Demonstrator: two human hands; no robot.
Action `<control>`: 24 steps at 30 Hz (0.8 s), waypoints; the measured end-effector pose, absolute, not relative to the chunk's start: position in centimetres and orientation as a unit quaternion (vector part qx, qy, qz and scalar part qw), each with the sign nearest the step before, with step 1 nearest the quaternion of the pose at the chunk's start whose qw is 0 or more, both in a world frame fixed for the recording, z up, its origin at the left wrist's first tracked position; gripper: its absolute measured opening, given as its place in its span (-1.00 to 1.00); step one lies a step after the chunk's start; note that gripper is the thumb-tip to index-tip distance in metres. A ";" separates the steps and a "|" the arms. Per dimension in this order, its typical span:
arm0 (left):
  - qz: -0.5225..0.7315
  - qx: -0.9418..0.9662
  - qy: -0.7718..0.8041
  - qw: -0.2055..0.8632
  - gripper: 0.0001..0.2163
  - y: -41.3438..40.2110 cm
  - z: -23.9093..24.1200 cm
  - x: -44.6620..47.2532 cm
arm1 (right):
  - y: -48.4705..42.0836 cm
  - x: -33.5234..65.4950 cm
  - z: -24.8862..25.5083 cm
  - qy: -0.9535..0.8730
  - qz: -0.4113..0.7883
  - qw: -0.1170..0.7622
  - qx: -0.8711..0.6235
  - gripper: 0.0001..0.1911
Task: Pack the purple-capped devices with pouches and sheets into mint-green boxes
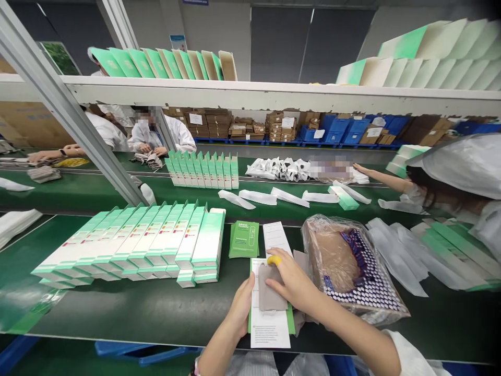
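The left hand (pixel 239 305) has its grip closed on the left edge of a white leaflet (pixel 270 333), which lies over a green card (pixel 291 319) at the near side of the dark green bench (pixel 148 308). The right hand (pixel 291 279), with a yellow cover (pixel 274 259) on 1 fingertip, has its grip closed on a gray pouch (pixel 270 296), held flat against the leaflet's face with the thumb across it. Just beyond are a stack of green booklets (pixel 243 240) and a white sheet (pixel 277 237). Near the right forearm, a plastic-wrapped carton (pixel 332 245) holds rows of small purple items with white ends (pixel 371 295). To the left, green-and-white boxes (pixel 136 240) lean in a row, flaps raised. Farther back, white strips (pixel 258 197) lie spread out, and at the right a co-worker in a white cap (pixel 454 162) stretches out an arm.
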State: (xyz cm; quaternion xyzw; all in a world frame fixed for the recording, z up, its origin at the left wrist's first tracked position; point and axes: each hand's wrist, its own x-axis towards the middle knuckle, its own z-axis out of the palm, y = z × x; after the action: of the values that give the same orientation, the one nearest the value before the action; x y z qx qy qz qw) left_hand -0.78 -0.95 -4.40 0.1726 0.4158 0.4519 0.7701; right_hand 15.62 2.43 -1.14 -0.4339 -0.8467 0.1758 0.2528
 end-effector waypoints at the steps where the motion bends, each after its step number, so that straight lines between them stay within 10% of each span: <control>1: 0.448 0.192 0.415 0.768 -0.50 -0.9 -4.2 -0.8 | 2.6 15.7 -1.4 -0.847 0.181 0.252 -0.431 -0.55; 12: 0.430 0.304 0.401 0.750 -0.52 2.0 -5.7 -1.8 | 4.9 16.1 -0.7 -0.882 0.150 0.159 -0.417 -0.60; 24: 0.414 0.233 0.416 0.775 -0.42 8.7 -8.9 -1.6 | 32.3 21.7 -1.5 -0.777 0.068 0.092 -0.619 -0.64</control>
State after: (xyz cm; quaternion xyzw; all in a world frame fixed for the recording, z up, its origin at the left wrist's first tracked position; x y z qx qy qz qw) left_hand -1.61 8.66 -8.87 0.2334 0.4160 0.4141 0.7752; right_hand 21.69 32.27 -1.53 -0.6188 -0.7772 0.0684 0.0917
